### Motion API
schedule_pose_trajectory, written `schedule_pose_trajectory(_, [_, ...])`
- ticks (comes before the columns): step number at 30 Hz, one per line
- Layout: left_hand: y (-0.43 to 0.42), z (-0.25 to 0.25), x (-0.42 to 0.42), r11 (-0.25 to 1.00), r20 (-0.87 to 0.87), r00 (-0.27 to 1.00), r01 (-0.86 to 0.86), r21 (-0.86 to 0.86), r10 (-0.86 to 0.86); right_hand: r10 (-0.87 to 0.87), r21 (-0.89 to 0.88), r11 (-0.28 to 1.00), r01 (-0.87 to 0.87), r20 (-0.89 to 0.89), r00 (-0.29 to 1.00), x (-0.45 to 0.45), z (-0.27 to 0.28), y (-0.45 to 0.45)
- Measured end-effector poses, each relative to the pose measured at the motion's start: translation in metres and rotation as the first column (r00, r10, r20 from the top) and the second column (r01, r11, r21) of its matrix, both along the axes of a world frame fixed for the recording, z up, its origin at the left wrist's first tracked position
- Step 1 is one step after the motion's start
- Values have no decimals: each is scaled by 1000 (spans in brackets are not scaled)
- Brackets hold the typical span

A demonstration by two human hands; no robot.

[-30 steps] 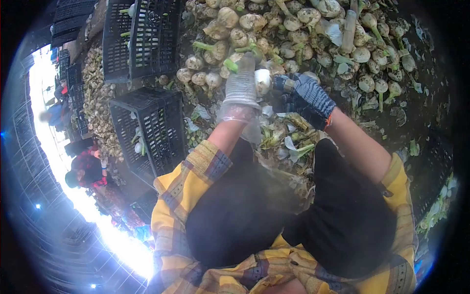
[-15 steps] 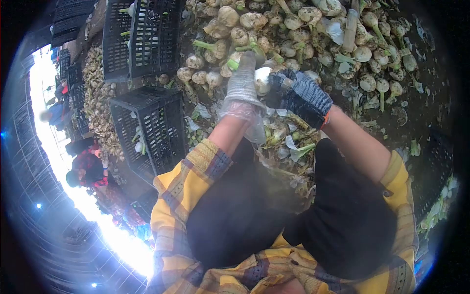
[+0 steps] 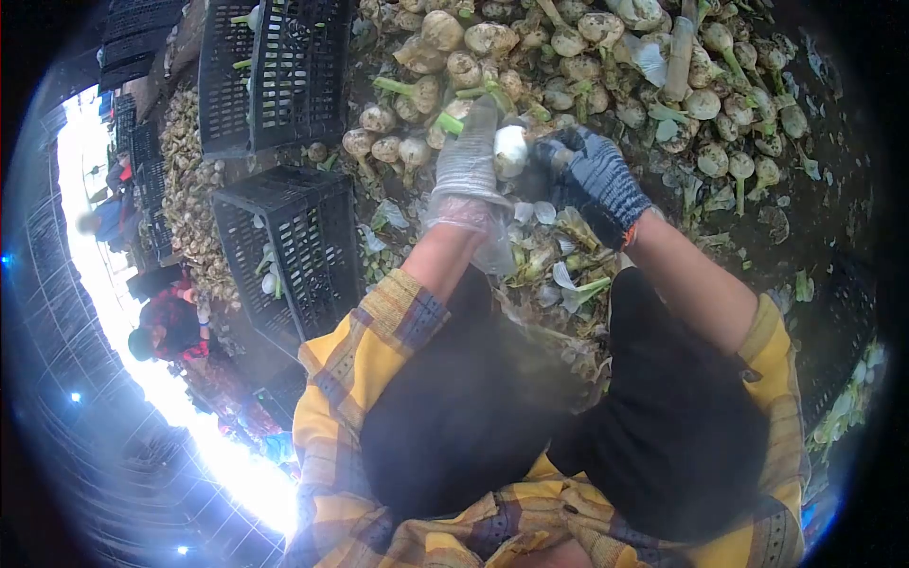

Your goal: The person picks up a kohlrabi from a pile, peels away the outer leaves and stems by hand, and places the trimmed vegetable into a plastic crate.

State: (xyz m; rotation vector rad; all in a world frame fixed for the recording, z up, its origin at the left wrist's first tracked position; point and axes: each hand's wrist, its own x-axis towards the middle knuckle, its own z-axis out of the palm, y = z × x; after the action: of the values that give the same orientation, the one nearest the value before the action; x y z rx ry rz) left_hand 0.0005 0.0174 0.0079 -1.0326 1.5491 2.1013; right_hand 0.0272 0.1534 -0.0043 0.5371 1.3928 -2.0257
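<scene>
My left hand, in a pale knit glove with clear plastic at the wrist, is closed around a garlic bulb. The bulb's clean white side faces my right hand. My right hand wears a grey and black knit glove, its fingers curled beside the bulb. A small handle-like piece shows at its fingertips, too blurred to name. Just beyond both hands lies a heap of soil-stained garlic bulbs, some with green stems. Loose peelings and cut stems cover the ground below my hands.
Two black plastic crates stand at my left, the nearer one holding a few bulbs. Another crate is at the right edge. A co-worker is at far left, near another garlic pile. A wooden stick lies on the heap.
My right hand has shifted slightly right and away from the bulb, showing more of its white side. White skin pieces now show below the bulb. My left hand keeps its grip.
</scene>
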Motion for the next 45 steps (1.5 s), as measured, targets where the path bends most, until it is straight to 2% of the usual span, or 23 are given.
schedule_pose_trajectory(3, [-2,-1,-1,1000,-18,1000,15,4,-15,-88,141,986,94,-47,995,1,-17,1])
schedule_pose_trajectory(6, [-2,-7,-3,999,-24,999,29,-22,-30,-68,202,974,99,-154,986,1,-13,0])
schedule_pose_trajectory(9, [-3,-6,-3,998,-24,998,56,-8,-56,-30,128,990,59,-213,977,0,6,-5])
schedule_pose_trajectory(12, [-6,-7,-5,991,50,991,129,-48,-126,72,126,991,-40,-262,962,-1,-7,0])
schedule_pose_trajectory(15, [-7,-12,-1,972,89,980,189,-141,-178,126,415,910,22,-325,937,4,-18,-1])
schedule_pose_trajectory(18, [-9,-17,2,960,35,976,219,-172,-216,-94,283,952,118,-99,991,-1,-23,4])
schedule_pose_trajectory(22, [-11,-15,1,948,3,967,250,-198,-254,33,377,921,102,-334,942,0,-19,7])
schedule_pose_trajectory(23, [-11,-14,1,924,-25,950,297,-240,-311,61,367,924,110,-425,903,6,-15,3])
schedule_pose_trajectory(24, [-12,-12,1,897,-50,929,340,-283,-368,130,397,915,72,-459,879,7,-10,0])
schedule_pose_trajectory(26, [-10,-9,2,907,-55,935,323,-269,-349,263,462,887,6,-515,816,5,3,0])
schedule_pose_trajectory(27, [-6,0,2,942,-33,962,258,-214,-270,257,441,897,-34,-456,852,3,9,1])
schedule_pose_trajectory(28, [-3,6,2,969,-6,982,186,-160,-190,205,428,904,9,-450,869,3,3,1])
schedule_pose_trajectory(30, [-3,4,1,967,-6,980,193,-165,-197,101,404,910,93,-435,895,2,-17,1])
schedule_pose_trajectory(31, [-4,4,1,966,-6,980,197,-166,-201,131,475,871,126,-472,872,2,-22,-1])
schedule_pose_trajectory(34, [-2,7,4,950,-46,964,251,-187,-264,-20,463,870,168,-307,951,-1,-29,8])
schedule_pose_trajectory(35, [-2,5,3,953,-46,963,255,-164,-265,25,569,804,173,-323,946,-3,-31,13])
schedule_pose_trajectory(38, [-4,1,1,968,-74,967,236,-81,-242,24,617,765,186,-316,949,0,-60,20])
schedule_pose_trajectory(39, [-4,0,3,977,-100,972,210,-41,-214,-235,247,936,251,-93,968,0,-22,13])
schedule_pose_trajectory(40, [-3,0,3,983,-126,975,185,-1,-184,-230,126,967,223,43,972,-1,-23,15])
schedule_pose_trajectory(42, [-8,1,4,976,-125,968,217,-25,-218,-158,-128,970,205,304,940,-2,-29,22])
schedule_pose_trajectory(44, [-7,2,2,982,-128,974,187,-4,-186,-55,-151,984,92,229,972,-2,-30,22])
schedule_pose_trajectory(45, [-5,4,0,989,-126,982,142,28,-137,-70,-190,976,106,188,980,-2,-6,13])
